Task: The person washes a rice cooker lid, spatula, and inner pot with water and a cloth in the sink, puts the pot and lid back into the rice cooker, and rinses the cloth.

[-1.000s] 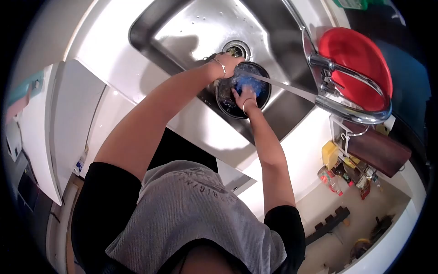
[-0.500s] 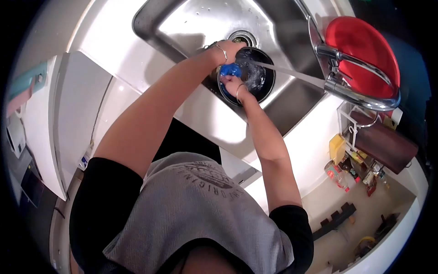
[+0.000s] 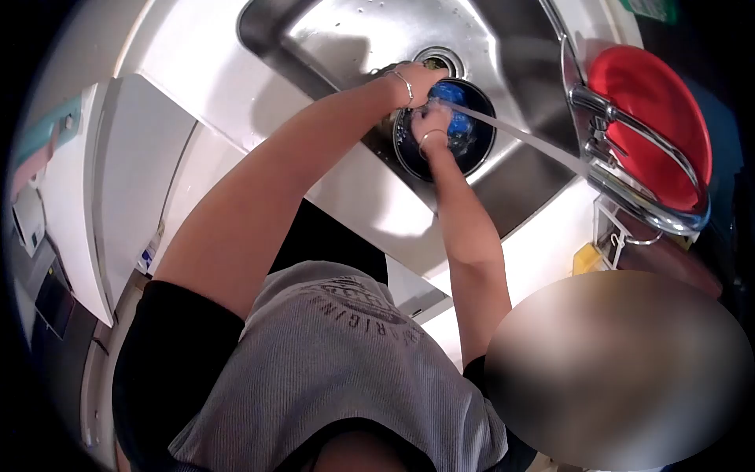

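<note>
In the sink (image 3: 370, 31) a dark round pot (image 3: 491, 130) sits tilted near the drain, with water inside. My left hand (image 3: 423, 81) is closed on the pot's rim at its upper left. Inside the pot, my right hand (image 3: 432, 121) is closed on a crumpled blue cloth (image 3: 460, 118), its fingers partly hidden by water and the cloth. A stream of water from the faucet (image 3: 629, 193) runs into the pot across the cloth.
The drain (image 3: 438, 60) lies just beyond the pot, with green scraps in it. A red basin (image 3: 657, 118) leans behind the faucet. Right of the sink stand a white rack (image 3: 607, 228) and a yellow sponge (image 3: 585, 258). A blurred patch covers the lower right.
My right hand has moved the blue cloth across the pot's inside, toward its upper right. The left hand stays at the rim. The whole view has shifted slightly.
</note>
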`<state>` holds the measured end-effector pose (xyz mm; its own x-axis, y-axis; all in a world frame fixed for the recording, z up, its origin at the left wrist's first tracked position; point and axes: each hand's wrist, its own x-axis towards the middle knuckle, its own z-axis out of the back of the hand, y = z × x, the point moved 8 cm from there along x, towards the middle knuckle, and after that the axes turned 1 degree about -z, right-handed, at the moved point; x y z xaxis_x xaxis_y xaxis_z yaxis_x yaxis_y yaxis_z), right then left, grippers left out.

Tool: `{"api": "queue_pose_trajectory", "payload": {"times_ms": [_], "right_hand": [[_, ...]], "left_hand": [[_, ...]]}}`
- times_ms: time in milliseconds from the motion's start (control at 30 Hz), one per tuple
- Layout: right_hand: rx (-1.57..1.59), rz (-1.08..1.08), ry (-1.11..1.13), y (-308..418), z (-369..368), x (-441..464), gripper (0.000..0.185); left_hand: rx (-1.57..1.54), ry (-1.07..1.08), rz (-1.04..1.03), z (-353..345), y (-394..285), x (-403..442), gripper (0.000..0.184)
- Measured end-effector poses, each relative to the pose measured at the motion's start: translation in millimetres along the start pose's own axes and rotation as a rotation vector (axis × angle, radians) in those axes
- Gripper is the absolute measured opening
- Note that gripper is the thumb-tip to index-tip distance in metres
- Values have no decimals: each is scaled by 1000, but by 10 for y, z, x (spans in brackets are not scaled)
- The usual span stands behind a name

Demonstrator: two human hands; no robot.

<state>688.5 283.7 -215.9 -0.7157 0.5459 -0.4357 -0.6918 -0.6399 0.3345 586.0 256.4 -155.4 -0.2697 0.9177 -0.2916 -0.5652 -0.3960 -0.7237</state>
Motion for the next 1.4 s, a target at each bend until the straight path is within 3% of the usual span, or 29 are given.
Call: {"api": "queue_pose_trajectory", "payload": {"times_ms": [67,200,300,367,433,500,533,633,667,700,767,867,900,933,967,1067,1200,1367,1400], "right_hand": [[-29,230,-20,329,-103,-11,40],[176,315,-1,455,-4,-284,29],[161,201,422,390,-39,-496,31],[110,238,404,152,-135,-594,34],[52,215,605,17,-148,-666,38],[65,66,606,-139,13,-663,37],[74,-12,606,-231,115,-685,36],[535,-211,453,-460,633,-661,33],[702,-173,358,-406,896,-672,31],[866,-128,259,-326,1188,-699,30],[1078,-131,227,-161,1568,-790,33],[1167,-35,125,125,2118,-915,40],[1093,11,59,107,2230,-901,38],[1018,51,-6,75,2313,-874,36],[942,89,-69,71,2412,-864,34],[1148,134,-224,86,2670,-922,34],[1249,46,-331,-40,2602,-973,30],[1723,20,-456,104,2433,-1116,23],[1609,-65,-622,27,2480,-1160,19]], "left_hand": [[12,22,20,39,-47,-17,42],[59,6,33,8,54,20,45],[57,8,41,12,9,-3,46],[97,21,65,87,-49,-59,46],[167,17,34,41,-59,-66,46],[257,14,13,94,-120,-51,47],[302,20,22,103,-160,-60,59],[420,62,-217,200,-499,-185,76],[368,221,-232,237,-637,-253,94],[310,240,-290,383,-837,-357,103],[194,146,-436,500,-1106,-395,96],[-191,178,-398,578,-1248,-124,73],[-345,100,-423,864,-1427,-193,53],[-360,96,-436,928,-1451,-133,50],[-375,92,-448,998,-1477,-73,47],[-376,105,-419,1235,-1626,-64,43],[-204,-101,-718,1528,-2115,-175,40],[-420,-104,-501,1461,-2194,-187,36],[-543,-128,-447,1394,-2090,-186,35]]}}
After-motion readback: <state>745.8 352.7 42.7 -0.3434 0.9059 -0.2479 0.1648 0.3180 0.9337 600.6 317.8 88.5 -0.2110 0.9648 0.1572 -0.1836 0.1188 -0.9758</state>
